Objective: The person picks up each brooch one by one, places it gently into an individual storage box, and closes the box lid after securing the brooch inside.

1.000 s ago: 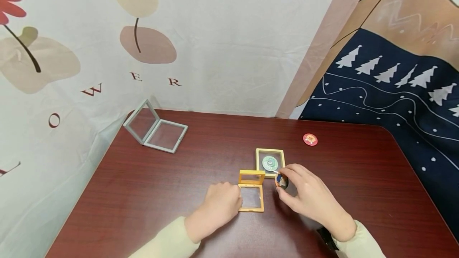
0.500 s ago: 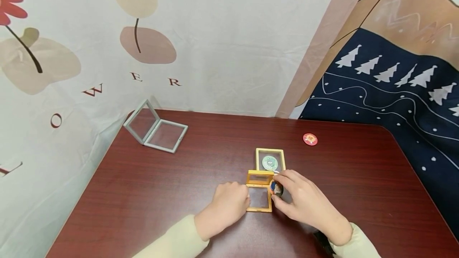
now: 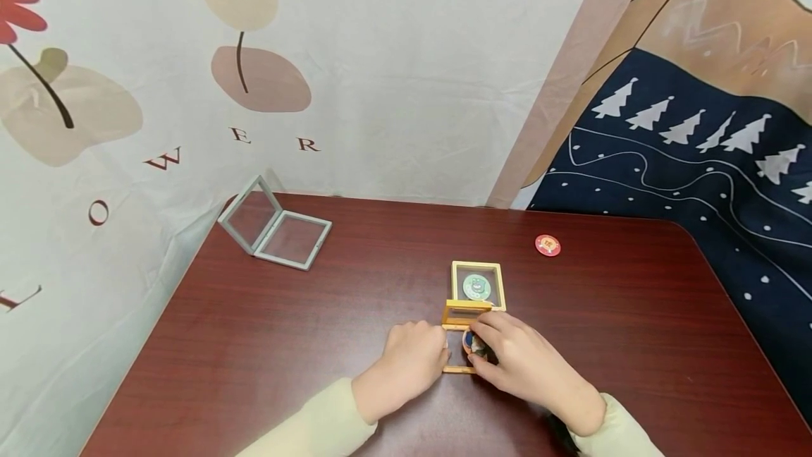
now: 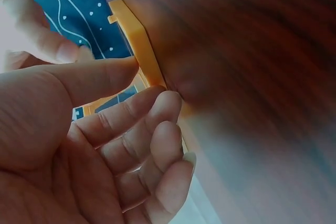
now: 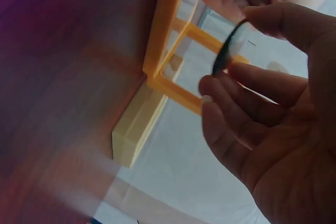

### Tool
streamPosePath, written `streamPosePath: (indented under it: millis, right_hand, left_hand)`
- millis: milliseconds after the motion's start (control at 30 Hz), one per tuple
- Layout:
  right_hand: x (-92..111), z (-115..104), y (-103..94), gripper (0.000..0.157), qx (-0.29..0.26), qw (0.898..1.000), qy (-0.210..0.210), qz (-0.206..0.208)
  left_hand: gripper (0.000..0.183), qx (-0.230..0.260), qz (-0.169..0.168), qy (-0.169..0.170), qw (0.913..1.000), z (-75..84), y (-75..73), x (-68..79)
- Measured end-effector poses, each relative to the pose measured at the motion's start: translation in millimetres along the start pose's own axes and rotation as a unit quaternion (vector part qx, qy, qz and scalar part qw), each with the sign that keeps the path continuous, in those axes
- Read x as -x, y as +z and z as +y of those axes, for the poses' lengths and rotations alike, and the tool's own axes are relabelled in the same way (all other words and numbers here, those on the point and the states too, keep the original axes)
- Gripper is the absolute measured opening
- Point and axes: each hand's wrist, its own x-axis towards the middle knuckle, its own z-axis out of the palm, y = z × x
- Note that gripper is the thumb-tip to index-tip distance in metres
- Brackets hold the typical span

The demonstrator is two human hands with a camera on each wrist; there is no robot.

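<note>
My left hand point(image 3: 412, 358) pinches the left edge of a small orange display frame point(image 3: 458, 369) between thumb and index finger. The frame's lid stands raised at its far side, over a clear film window; in the left wrist view the frame's orange side point(image 4: 137, 38) meets my fingertips. Above the right part of the window, my right hand point(image 3: 523, 358) pinches a small round disc point(image 3: 472, 342) with a blue and orange picture. Seen from the right wrist, the disc point(image 5: 226, 53) is tilted, dark-edged, between thumb and fingers, overlapping the opened frame point(image 5: 164, 30).
Right behind the orange frame lies a pale yellow frame point(image 3: 454, 277) with a mint-green disc point(image 3: 477, 287) in its film. A grey frame point(image 3: 290, 264) stands hinged apart at the table's back left. A red round chip point(image 3: 548, 245) lies at the back right, before the hanging cloth.
My left hand has shifted the orange frame to the right. My right hand has carried the round disc leftward, from beside the frame to over its window.
</note>
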Motion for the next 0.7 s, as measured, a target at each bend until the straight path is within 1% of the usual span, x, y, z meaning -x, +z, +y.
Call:
streamPosePath:
  millis: [267, 533, 700]
  right_hand:
    - [0, -4, 8.7, 0.021, 0.011, 0.999, -0.014, -0.045]
    - [0, -4, 15.0, 0.021, 0.026, 0.998, -0.021, -0.049]
    - [-1, -6, 15.3, 0.019, 0.030, 0.998, -0.019, -0.058]
  left_hand:
    - [0.040, -0.016, 0.006, 0.005, 0.9998, 3.7, -1.4, 1.5]
    - [0.034, -0.016, 0.004, 0.008, 0.9998, 3.0, -1.0, 1.7]
    - [0.034, -0.017, 0.000, 0.008, 0.9998, 3.1, -0.9, 1.6]
